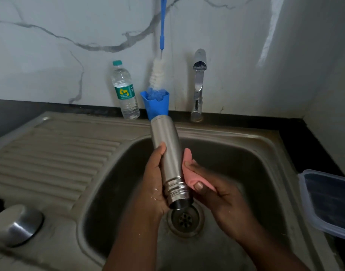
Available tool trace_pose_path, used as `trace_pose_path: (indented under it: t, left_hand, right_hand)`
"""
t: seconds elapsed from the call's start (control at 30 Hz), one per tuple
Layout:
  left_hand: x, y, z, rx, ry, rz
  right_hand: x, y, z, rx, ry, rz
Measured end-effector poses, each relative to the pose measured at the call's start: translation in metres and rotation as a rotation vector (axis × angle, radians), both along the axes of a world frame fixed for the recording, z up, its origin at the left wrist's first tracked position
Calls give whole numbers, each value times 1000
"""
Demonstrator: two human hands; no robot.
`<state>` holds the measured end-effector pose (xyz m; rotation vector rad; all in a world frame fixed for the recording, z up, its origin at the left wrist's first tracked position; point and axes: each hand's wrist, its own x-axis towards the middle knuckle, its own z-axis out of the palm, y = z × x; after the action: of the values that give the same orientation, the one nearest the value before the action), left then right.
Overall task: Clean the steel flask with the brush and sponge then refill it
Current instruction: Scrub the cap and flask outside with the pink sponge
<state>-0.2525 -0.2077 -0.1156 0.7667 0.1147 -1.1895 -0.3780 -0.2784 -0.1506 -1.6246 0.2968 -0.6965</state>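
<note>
The steel flask [167,159] is held over the sink basin [246,163], tilted so that its threaded open mouth points down and toward the viewer, just above the drain [184,220]. It is gripped along its lower body by the left hand [156,182], whose thumb is laid up the near side of the flask while the fingers are curled behind it; the palm is seen to be wet. A pink sponge [193,173] is pinched by the right hand [214,190], thumb on top and fingers folded round it, and is pressed against the right side of the flask near the threads.

Behind the flask's far end, a blue funnel-shaped cup [158,106] is seen, apparently touching it, though whether they are joined cannot be told. A bottle brush [158,75] with white and blue bristles and a long blue handle is stood in that cup, leaning against the marble wall [50,55]. A plastic water bottle [124,90] is placed to the left of it, and a chrome tap [199,83] to the right. A steel lid [17,225] is laid on the draining board [50,153], and a clear plastic container [328,202] is set at the right edge
</note>
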Motion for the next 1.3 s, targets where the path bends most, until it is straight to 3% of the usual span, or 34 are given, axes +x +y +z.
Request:
trace_pose_path:
  t: [0.2,0.3,0.4,0.53,0.63,0.73,0.83,1.07,1.3]
  left_hand:
    - [-17,-4,-3,179,-335,-331]
    - [-24,-4,-8,255,-308,-525]
    - [-23,-2,-8,246,-278,-602]
    - [-22,-7,-3,245,-352,-361]
    - [-14,-6,2,113,-181,-53]
    - [-1,1,2,99,-73,115]
    - [-3,0,3,79,-132,81]
    - [-25,-13,3,43,-182,-28]
    - [-19,-10,2,69,-147,43]
  right_hand:
    - [-6,-17,10,425,-52,-200]
    - [-14,-40,12,457,-102,-383]
    - [-16,-49,12,474,-140,-422]
    - [-9,-35,13,493,-73,-232]
    - [1,-8,12,418,23,34]
    - [5,3,9,159,22,141]
    - [2,-4,11,108,8,90]
    - [-2,-16,11,211,1,-66]
    - [-3,-15,10,92,-37,65]
